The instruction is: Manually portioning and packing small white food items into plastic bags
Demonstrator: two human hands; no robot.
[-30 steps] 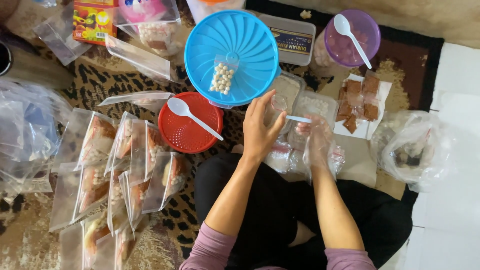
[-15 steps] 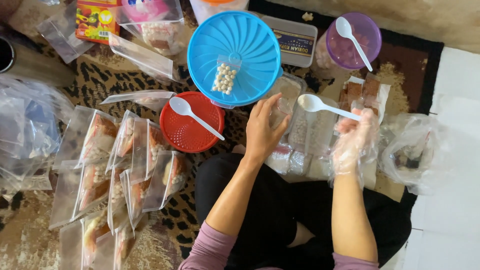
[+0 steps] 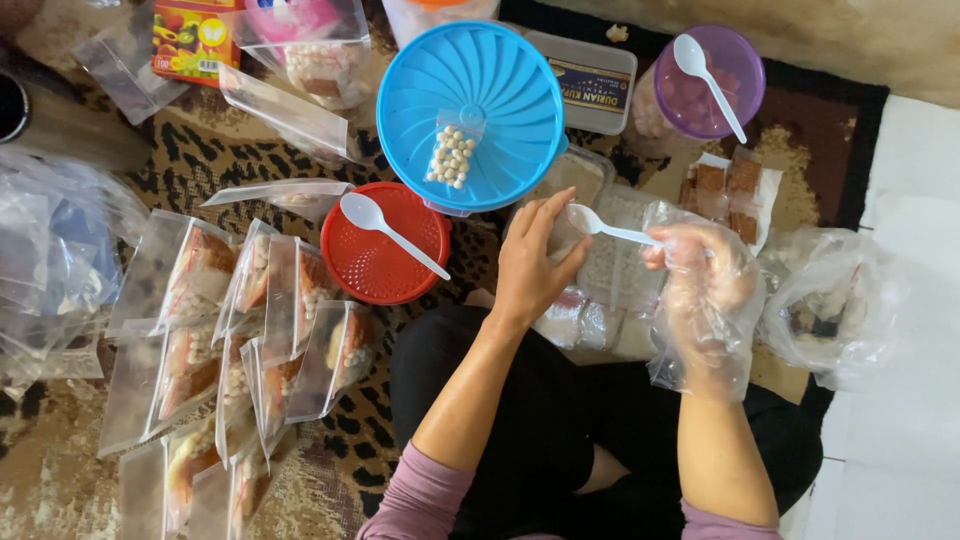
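My left hand (image 3: 528,262) pinches a small clear pouch (image 3: 562,238) above my lap, fingers curled round its mouth. My right hand (image 3: 700,275), inside a loose clear plastic glove, holds a white plastic spoon (image 3: 605,228) by the handle. The spoon's bowl is right at my left fingertips, over the pouch. Under both hands lie clear containers of pale filling (image 3: 610,265); what they hold is hard to tell. A blue round lid (image 3: 500,70) just beyond carries a small bag of white balls (image 3: 450,155).
A red round lid (image 3: 375,270) with another white spoon (image 3: 390,232) sits left of my hand. Several filled clear pouches (image 3: 250,320) lie at the left. A purple tub with a spoon (image 3: 705,85), a brown-squares tray (image 3: 725,190) and loose plastic bags (image 3: 830,300) are at the right.
My right hand swung the spoon out to the right, then brought it back left to the pouch in my left hand. My left hand stayed nearly in place.
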